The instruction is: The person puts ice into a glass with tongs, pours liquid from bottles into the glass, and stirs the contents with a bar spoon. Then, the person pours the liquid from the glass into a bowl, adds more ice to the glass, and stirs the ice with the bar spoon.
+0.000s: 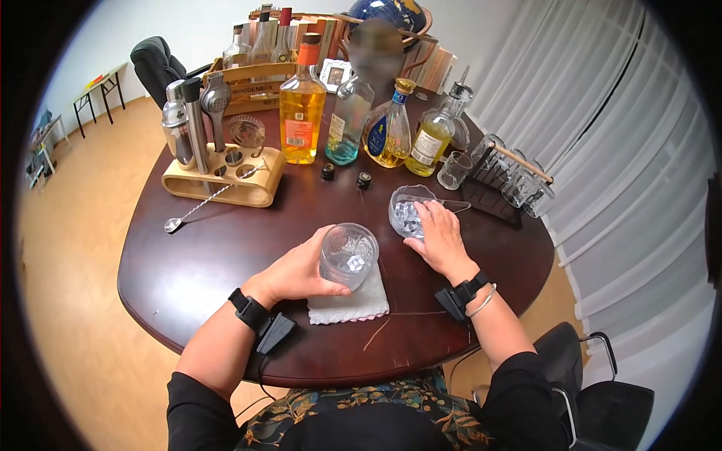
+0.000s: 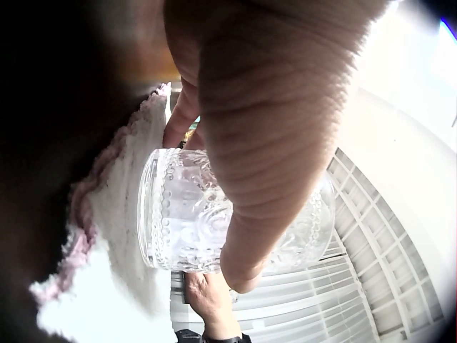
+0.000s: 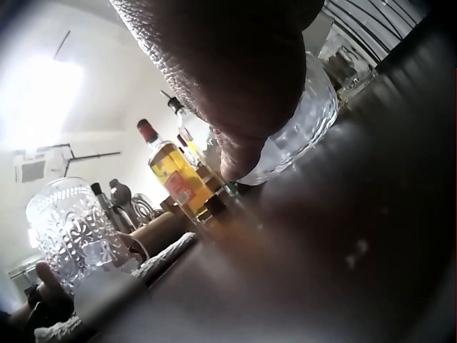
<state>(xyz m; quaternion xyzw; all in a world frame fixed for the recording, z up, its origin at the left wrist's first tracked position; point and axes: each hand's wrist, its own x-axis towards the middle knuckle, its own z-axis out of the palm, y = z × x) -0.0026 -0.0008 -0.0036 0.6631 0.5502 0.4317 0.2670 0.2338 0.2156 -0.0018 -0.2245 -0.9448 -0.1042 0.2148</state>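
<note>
My left hand [image 1: 297, 270] grips a clear embossed tumbler [image 2: 189, 214], thumb on one side and fingers round the other. A piece of ice [image 1: 356, 263] lies inside it. The tumbler stands over a folded white cloth [image 1: 350, 307] with a pinkish edge. My right hand [image 1: 445, 239] holds a clear glass bowl [image 3: 318, 107] at its near side, fingers over the rim and thumb along the outer wall. Several ice cubes [image 1: 407, 218] fill the bowl. A clear pointed utensil [image 1: 456, 204] sticks out past its right side. The fingertips are hidden in the right wrist view.
Behind the bowl stand several liquor bottles [image 1: 299, 113], with two dark caps [image 1: 363, 180] before them. A wooden bar-tool stand [image 1: 259, 192] with a leaning twisted spoon [image 1: 173, 225] is at left. At right is a rack [image 1: 492, 197] of glass mugs, beside a small glass [image 1: 454, 171].
</note>
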